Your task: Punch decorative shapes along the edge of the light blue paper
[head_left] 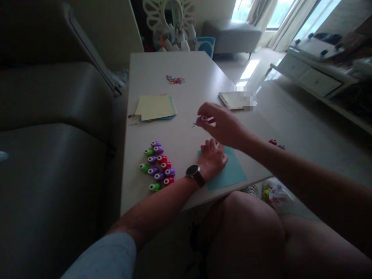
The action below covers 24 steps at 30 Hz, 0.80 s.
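Two hands, one purple punch, pale tabletop.
Right hand (223,126) pinches the small purple punch (201,120) above the tabletop (186,69); left hand (213,159), fingers curled, presses flat on a teal sheet (232,172). Punch cluster (157,164) of purple, green and red lies left; paper stack (155,107) and notebook (232,100) beyond. Dim room, sofa (55,128) left.

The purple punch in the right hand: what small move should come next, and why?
Probably lower the purple punch toward the blue sheet. The right hand holds it in the air above the table, and the left hand already presses the sheet flat.
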Each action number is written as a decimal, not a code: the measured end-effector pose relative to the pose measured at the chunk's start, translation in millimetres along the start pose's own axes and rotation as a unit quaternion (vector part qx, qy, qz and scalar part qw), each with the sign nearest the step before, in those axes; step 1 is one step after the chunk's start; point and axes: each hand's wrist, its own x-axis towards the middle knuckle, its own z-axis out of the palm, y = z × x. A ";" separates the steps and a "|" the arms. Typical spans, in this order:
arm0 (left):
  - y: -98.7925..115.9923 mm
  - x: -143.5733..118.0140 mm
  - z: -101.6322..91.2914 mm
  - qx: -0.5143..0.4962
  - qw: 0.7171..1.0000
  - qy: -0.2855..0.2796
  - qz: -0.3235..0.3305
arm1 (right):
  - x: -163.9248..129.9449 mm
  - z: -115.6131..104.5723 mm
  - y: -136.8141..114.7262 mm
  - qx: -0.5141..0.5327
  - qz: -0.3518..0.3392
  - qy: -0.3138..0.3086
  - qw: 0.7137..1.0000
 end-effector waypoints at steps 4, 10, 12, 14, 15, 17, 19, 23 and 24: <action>1.4 1.8 1.5 0.017 1.000 0.017 0.009 | -44.9 -56.8 33.8 0.001 0.119 0.069 0.990; -0.4 0.4 2.0 0.028 0.999 0.017 0.024 | -123.7 -60.8 81.2 0.026 0.236 0.040 0.971; -0.9 0.2 2.6 0.029 0.999 0.020 0.027 | -135.4 -54.6 90.4 0.047 0.232 0.008 0.971; -1.2 0.3 3.1 0.028 0.999 0.020 0.026 | -140.3 -50.8 96.1 0.063 0.223 -0.023 0.973; -1.3 0.4 3.2 0.028 0.999 0.021 0.025 | -141.0 -49.9 97.9 0.069 0.220 -0.036 0.972; -1.4 0.5 3.5 0.025 0.999 0.024 0.024 | -140.5 -49.5 100.1 0.077 0.219 -0.057 0.971; -1.4 0.5 3.5 0.023 0.999 0.026 0.026 | -139.0 -49.9 100.8 0.079 0.218 -0.065 0.971; -1.1 0.1 3.0 0.027 0.999 0.023 0.024 | -136.4 -49.5 100.0 0.086 0.212 -0.070 0.971; -1.0 0.1 2.9 0.028 0.999 0.023 0.023 | -136.1 -48.9 99.9 0.088 0.210 -0.072 0.971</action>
